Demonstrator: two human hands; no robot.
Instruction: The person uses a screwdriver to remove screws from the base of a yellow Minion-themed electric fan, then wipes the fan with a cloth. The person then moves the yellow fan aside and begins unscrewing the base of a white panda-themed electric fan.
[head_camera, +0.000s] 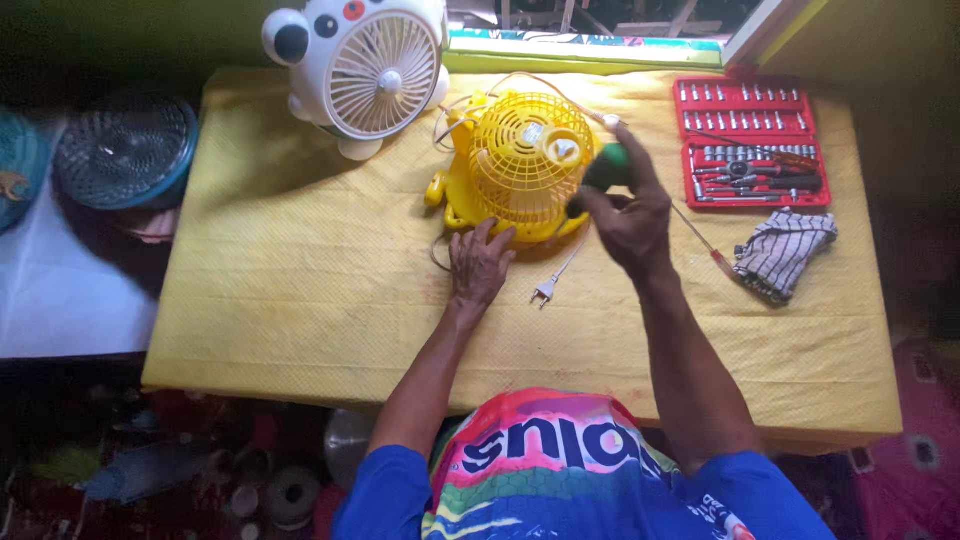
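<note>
Left hand (480, 262) flat, open against yellow fan (525, 165) base; right hand (628, 215) closed around green-handled screwdriver (603, 170) at grille. Red socket set (752, 142) nearby.

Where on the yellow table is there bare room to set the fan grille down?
The widest free patch of the yellow table lies left of the left hand, below the white fan. Another bare strip runs along the near edge. It is crowded around the yellow fan, right hand, plug, cloth and red socket set.

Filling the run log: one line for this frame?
left hand: steadies yellow fan | right hand: grips green-handled screwdriver at fan | plug: loose on table
</note>
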